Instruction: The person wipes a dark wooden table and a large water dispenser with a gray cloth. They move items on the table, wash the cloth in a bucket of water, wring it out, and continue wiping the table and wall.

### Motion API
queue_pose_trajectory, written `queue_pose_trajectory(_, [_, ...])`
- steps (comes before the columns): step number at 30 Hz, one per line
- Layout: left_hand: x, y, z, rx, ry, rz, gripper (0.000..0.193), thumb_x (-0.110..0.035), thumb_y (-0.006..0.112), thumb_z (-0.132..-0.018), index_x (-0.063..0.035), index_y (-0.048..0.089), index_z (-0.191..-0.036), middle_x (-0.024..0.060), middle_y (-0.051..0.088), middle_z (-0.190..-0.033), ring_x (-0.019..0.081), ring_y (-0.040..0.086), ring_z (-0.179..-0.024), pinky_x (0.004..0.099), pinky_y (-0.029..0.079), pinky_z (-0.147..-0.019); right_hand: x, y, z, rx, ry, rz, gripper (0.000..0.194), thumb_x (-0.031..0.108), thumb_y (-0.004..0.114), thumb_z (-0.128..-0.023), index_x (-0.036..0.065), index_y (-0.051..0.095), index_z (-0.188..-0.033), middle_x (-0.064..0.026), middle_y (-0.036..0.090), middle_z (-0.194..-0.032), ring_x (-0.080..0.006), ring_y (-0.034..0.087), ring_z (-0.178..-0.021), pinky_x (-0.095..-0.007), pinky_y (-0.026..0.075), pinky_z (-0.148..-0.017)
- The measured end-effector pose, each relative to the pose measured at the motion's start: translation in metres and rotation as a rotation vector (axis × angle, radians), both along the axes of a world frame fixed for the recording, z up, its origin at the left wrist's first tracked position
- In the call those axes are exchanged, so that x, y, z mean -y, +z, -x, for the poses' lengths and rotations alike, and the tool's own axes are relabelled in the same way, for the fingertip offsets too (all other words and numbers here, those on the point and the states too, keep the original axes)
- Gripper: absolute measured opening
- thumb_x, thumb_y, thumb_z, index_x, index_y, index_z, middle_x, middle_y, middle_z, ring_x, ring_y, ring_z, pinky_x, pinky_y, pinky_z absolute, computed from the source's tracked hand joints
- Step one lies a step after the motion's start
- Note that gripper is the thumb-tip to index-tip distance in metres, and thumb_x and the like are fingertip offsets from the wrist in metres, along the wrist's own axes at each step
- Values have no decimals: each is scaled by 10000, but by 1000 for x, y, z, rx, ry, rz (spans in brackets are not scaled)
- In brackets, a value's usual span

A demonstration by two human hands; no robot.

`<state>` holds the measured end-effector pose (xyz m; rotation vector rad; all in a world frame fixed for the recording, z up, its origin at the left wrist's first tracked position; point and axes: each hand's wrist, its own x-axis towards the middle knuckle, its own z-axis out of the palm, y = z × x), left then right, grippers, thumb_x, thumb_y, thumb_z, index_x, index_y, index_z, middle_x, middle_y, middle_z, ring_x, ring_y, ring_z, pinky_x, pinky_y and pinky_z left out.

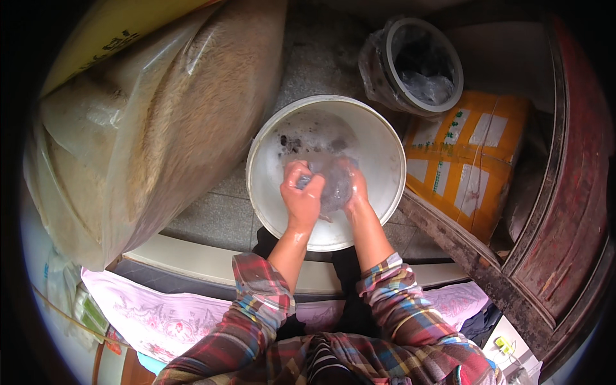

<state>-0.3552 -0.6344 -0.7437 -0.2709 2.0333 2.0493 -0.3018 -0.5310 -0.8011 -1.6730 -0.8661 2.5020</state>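
Note:
A round white basin (262, 192) stands on the floor in front of me, with murky, sudsy water in its bottom. My left hand (301, 190) is curled around a bunch of wet, grey-blue cloth (334, 185) at the water. On the cloth's right side is my right hand (355, 185), its fingertips partly hidden by water and cloth. Small dark patches (291, 143), perhaps parts of submerged cloth or dirt, show towards the far side of the basin. Both forearms are wet, below rolled plaid sleeves.
A large plastic-wrapped bundle of brown plush material (192, 101) leans at the left. Beyond the basin stands a plastic-lined bin (390, 62). A taped orange carton (462, 159) sits at the right, beside a worn red wooden cabinet or door panel (563, 240). Pink patterned fabric (178, 317) lies near me.

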Motion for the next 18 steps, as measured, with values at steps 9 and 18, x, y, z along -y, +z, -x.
queue_pose_trajectory(9, [-13, 29, -16, -393, -567, 476, 202, -43, 696, -610, -69, 590, -779, 54, 570, -869, 270, 574, -817, 347, 459, -752, -2, -4, -21, -176, -81, 654, 403, 403, 512, -937, 62, 546, -1150, -118, 596, -1099, -260, 590, -997, -395, 497, -866])
queue_pose_trajectory(18, [4, 18, 0, -59, -486, 122, 576, -210, 796, -675, -40, 552, -1169, 275, 347, -1417, 409, 428, -1265, 450, 381, -1007, -9, 32, -25, -289, -210, 562, 543, 508, 364, -979, 64, 504, -1257, -160, 559, -1230, -317, 554, -1115, -457, 455, -971])
